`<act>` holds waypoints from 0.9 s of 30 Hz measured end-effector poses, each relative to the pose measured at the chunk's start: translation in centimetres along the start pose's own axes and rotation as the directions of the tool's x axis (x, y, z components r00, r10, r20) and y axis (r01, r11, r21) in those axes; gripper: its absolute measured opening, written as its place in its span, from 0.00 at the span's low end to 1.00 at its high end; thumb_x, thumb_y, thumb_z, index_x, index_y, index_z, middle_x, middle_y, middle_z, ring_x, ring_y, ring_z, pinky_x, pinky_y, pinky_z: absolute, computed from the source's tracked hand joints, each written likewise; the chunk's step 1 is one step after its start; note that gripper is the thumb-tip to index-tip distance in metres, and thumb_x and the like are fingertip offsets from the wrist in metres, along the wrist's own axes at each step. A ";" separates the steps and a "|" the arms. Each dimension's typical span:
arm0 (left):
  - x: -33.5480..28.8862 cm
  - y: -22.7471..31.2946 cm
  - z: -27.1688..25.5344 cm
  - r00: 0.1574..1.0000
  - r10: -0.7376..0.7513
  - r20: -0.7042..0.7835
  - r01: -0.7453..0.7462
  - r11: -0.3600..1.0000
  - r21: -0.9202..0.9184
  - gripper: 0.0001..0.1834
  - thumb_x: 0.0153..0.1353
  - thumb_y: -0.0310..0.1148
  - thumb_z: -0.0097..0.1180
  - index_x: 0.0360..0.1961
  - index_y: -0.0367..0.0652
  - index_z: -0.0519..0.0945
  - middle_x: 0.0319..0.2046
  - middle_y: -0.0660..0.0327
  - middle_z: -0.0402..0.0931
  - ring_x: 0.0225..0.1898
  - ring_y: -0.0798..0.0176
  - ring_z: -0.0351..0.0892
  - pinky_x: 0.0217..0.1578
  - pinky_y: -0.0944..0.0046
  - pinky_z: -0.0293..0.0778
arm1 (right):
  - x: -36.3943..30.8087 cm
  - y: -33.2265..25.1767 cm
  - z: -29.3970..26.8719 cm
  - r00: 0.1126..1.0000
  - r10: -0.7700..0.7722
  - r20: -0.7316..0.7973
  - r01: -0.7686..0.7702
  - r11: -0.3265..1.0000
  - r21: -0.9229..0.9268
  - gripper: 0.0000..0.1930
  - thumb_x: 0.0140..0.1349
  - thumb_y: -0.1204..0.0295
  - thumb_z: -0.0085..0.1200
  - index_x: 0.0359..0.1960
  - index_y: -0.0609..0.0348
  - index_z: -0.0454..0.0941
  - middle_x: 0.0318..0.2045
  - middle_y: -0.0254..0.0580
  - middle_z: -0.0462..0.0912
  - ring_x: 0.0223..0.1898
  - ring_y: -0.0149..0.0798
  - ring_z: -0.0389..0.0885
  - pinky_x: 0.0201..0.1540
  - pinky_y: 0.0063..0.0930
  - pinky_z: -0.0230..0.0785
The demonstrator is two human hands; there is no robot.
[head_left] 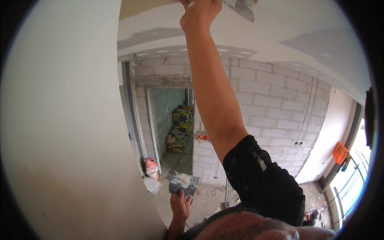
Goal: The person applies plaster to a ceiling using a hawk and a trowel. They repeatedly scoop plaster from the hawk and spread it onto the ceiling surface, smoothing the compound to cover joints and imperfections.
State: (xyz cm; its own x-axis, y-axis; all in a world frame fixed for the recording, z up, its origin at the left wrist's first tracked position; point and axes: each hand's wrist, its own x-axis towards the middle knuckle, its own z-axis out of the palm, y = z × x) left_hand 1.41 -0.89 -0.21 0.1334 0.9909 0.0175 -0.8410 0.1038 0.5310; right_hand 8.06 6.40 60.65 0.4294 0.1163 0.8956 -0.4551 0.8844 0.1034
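My right arm stretches up to the ceiling (pixel 268 32), where my right hand (pixel 201 13) is closed on a putty knife. Its putty knife blade (pixel 245 9) is smeared and sticks out to the right of the hand; the handle is mostly hidden and the picture's top edge cuts off the fingers. Low in the picture, my left hand (pixel 181 206) grips the near edge of a square, grey putty-stained plate (pixel 175 188), thumb on top. A dab of white putty (pixel 184 179) lies on that plate. Grey patches of filler (pixel 326 50) mark the ceiling.
A smooth pale wall (pixel 64 120) rises close on my left. Beyond stands a block wall (pixel 276 108) with a doorway showing stacked bags (pixel 182 124). A pink sack (pixel 151 167) leans by the opening. Orange cloth (pixel 340 152) hangs near the bright window at right.
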 end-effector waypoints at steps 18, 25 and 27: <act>-0.2 0.4 0.3 0.999 0.008 0.045 -0.008 1.000 -0.004 0.26 0.74 0.25 0.48 0.71 0.45 0.61 0.67 0.51 0.67 0.67 0.48 0.71 0.66 0.40 0.67 | 0.9 -0.4 0.3 1.000 -0.015 -0.021 0.016 1.000 0.027 0.14 0.75 0.62 0.54 0.42 0.64 0.79 0.33 0.38 0.79 0.33 0.33 0.78 0.38 0.30 0.75; -0.3 0.5 0.6 1.000 -0.001 0.008 0.001 1.000 0.002 0.26 0.74 0.25 0.49 0.71 0.44 0.61 0.67 0.51 0.68 0.67 0.47 0.71 0.67 0.39 0.65 | 0.5 -1.3 1.5 0.996 0.027 -0.082 -0.021 0.997 0.076 0.13 0.75 0.65 0.54 0.42 0.65 0.77 0.32 0.39 0.79 0.33 0.34 0.79 0.39 0.32 0.77; -0.3 0.5 0.6 1.000 -0.004 0.002 0.004 1.000 0.003 0.26 0.74 0.25 0.49 0.70 0.44 0.62 0.66 0.51 0.68 0.67 0.48 0.71 0.67 0.39 0.65 | 0.4 -1.6 1.8 0.995 0.039 -0.087 -0.029 0.993 0.113 0.13 0.75 0.65 0.54 0.42 0.66 0.77 0.33 0.40 0.79 0.32 0.35 0.79 0.38 0.33 0.78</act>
State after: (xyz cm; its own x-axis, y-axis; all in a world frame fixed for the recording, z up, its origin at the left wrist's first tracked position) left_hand 1.29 -1.23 0.55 0.1380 0.9903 0.0170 -0.8388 0.1077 0.5336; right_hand 7.56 4.23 61.65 0.4780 0.1896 0.8577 -0.5528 0.8237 0.1260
